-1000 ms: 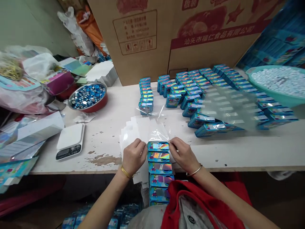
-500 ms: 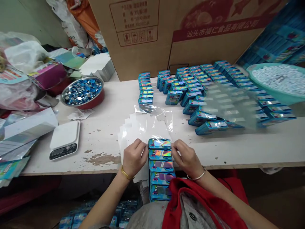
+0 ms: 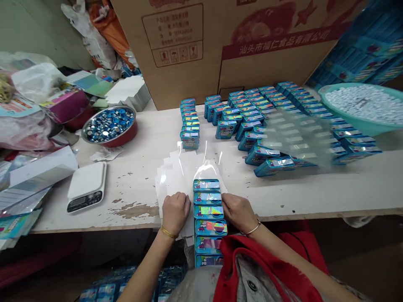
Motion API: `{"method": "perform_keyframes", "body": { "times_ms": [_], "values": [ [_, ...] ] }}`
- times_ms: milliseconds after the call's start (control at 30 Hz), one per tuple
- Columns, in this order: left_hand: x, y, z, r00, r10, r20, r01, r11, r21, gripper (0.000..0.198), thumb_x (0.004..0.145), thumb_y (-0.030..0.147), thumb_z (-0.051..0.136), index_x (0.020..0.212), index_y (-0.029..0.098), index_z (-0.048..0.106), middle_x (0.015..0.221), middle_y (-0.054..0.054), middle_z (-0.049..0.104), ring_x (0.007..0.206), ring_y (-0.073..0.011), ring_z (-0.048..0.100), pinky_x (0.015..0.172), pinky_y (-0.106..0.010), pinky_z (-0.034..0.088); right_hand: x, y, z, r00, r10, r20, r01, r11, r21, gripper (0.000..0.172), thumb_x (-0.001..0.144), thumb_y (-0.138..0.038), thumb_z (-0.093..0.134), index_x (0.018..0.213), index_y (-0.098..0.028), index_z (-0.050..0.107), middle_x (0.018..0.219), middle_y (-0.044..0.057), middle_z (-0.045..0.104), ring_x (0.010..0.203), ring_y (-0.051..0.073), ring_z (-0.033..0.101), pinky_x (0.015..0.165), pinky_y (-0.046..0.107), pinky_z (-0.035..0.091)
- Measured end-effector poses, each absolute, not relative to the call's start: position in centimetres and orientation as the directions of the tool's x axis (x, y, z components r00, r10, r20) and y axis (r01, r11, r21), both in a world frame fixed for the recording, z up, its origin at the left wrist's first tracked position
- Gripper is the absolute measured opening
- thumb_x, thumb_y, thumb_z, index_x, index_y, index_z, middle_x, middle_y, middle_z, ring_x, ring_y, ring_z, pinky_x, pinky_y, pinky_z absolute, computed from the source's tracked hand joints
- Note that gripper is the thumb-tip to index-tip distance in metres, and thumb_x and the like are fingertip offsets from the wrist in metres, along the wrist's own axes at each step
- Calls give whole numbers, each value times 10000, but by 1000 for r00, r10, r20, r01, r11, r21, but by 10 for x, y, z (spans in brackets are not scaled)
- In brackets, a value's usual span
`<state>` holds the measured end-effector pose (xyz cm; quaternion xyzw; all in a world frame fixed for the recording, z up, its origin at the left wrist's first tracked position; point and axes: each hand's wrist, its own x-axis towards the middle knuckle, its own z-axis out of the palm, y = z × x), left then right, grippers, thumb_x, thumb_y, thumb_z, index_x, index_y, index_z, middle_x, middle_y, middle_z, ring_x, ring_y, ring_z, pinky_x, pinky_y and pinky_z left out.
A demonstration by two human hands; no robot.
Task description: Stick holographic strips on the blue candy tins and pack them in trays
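Observation:
A row of small blue tins stretches from the table's front edge toward my body, shiny labels facing up. Clear plastic, seemingly a bag, lies over the far end of the row and spreads onto white paper sheets. My left hand is closed in a fist beside the row's left side, pinching the plastic's edge. On the opposite side, my right hand is closed with fingertips against the tins, gripping the plastic there. The near end of the row is partly hidden by a red garment.
Several rows of blue tins stand at right, some under a translucent sheet. A green basin of white pieces is beyond. At left are a scale and a red bowl of blue pieces. A cardboard box stands behind.
Both hands have slid toward my body along the row, drawing the plastic with them. Its far edge lies flatter, and more of the tins are between it and my hands.

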<state>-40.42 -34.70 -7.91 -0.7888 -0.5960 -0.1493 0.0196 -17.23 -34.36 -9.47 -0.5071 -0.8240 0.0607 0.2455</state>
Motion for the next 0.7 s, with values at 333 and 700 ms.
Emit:
{"method": "perform_keyframes", "body": {
  "times_ms": [333,700],
  "values": [
    [-411,-429,-60,551,808,209,809,-578,102,233,897,119,423,688,179,507,645,-24,554,599,-163,484,610,-303,316,-147,-400,-114,-554,725,409,627,687,-369,286,839,-99,365,588,-204,450,491,-8,478,445,110,360,526,303,164],
    [-401,-524,-88,620,776,114,705,-615,354,513,1019,319,254,583,190,492,537,23,543,489,-106,392,550,-290,296,-126,-422,-101,-913,406,48,290,727,-622,388,890,-290,437,518,-186,469,454,-19,428,430,98,313,475,293,140]
  ]
}}
